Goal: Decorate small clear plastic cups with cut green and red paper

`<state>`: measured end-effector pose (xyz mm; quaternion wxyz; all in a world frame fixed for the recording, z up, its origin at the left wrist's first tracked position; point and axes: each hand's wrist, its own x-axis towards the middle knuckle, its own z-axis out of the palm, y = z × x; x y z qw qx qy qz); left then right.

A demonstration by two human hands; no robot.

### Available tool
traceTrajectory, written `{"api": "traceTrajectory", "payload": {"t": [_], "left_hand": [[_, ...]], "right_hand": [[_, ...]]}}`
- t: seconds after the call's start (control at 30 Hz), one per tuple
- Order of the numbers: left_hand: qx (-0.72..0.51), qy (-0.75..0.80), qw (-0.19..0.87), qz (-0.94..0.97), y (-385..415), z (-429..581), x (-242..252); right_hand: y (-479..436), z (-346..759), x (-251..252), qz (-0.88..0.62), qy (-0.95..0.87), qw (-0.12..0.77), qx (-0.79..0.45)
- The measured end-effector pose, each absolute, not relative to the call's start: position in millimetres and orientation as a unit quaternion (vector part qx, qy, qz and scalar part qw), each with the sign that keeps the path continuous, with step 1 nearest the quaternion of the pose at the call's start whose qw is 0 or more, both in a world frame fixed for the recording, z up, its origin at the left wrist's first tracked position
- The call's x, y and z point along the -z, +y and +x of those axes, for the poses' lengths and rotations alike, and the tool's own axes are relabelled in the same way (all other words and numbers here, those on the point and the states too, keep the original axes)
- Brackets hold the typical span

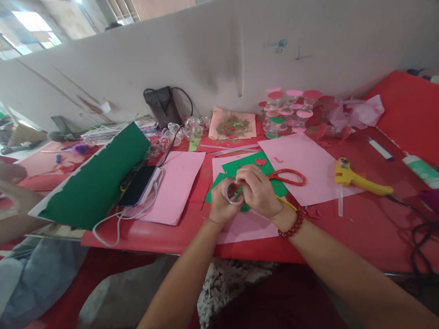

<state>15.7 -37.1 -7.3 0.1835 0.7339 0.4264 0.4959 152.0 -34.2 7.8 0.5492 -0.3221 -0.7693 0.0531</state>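
Observation:
My left hand is wrapped round a small clear plastic cup, its open mouth tilted up toward me. At the cup's rim my right hand is closed in a pinch; whatever the fingers hold is hidden. Beneath both hands lie green paper with small scraps on it and a pink sheet. Red-handled scissors rest just beyond my right hand, their blades partly covered. A red paper scrap sits on the green paper.
To the right are a yellow glue gun, a marker and a white-green bottle. Capped cups stand at the back. On the left are a phone with a cable, a green board and another person's hand.

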Motion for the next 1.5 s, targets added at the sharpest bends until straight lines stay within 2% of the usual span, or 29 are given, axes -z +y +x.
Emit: {"api": "traceTrajectory", "payload": {"t": [0.13, 0.33, 0.5, 0.63, 1.03, 1.33, 1.5], "left_hand": [[-0.496, 0.42, 0.17, 0.741, -37, 16, 7], [-0.488, 0.416, 0.055, 0.765, -31, 15, 11], [-0.504, 0.412, 0.036, 0.759, -31, 13, 12], [-0.538, 0.423, 0.062, 0.727, -33, 11, 11], [-0.567, 0.469, 0.23, 0.637, -31, 15, 11], [-0.574, 0.462, 0.269, 0.62, -23, 12, 16], [-0.566, 0.452, 0.287, 0.626, -24, 12, 15]], "right_hand": [[-36, 152, -8, -0.331, -0.747, 0.57, -0.088], [-41, 145, -9, -0.378, -0.675, 0.596, -0.216], [-34, 144, -7, -0.372, -0.6, 0.633, -0.318], [-19, 159, -5, -0.395, -0.502, 0.691, -0.339], [-6, 175, 0, -0.486, -0.474, 0.647, -0.345], [1, 186, 4, -0.554, -0.536, 0.605, -0.197], [0, 182, 5, -0.523, -0.543, 0.6, -0.269]]}}
